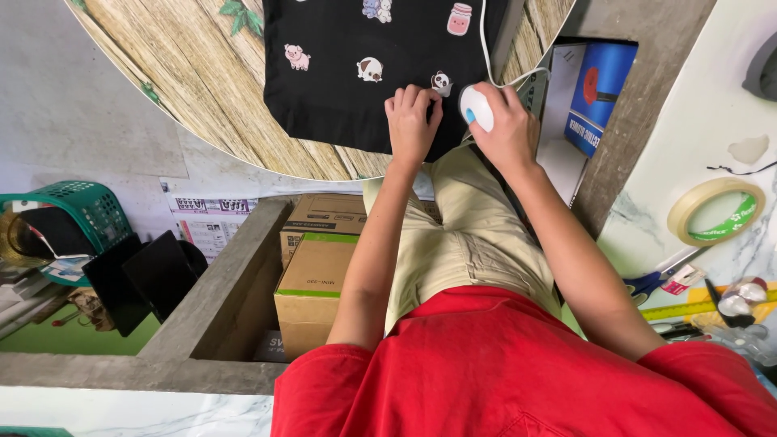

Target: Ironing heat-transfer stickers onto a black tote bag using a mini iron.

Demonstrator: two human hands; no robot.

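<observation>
The black cloth (356,73) runs out past the top edge, so its upper part is cut off; the white cord (486,40) leaves the same way; the right hand (506,121) covers most of the white device (476,107), hiding its shape; the blue box (597,93) is partly behind the grey ledge (639,113); small items (740,303) at the table's right edge are blurred; the green basket (89,206) is cropped at left.

Concrete ledges and marble counter in even light

A green basket (89,206) sits at left, cardboard boxes (312,279) at center, a tape roll (716,212) at right on the marble counter (688,137).
</observation>
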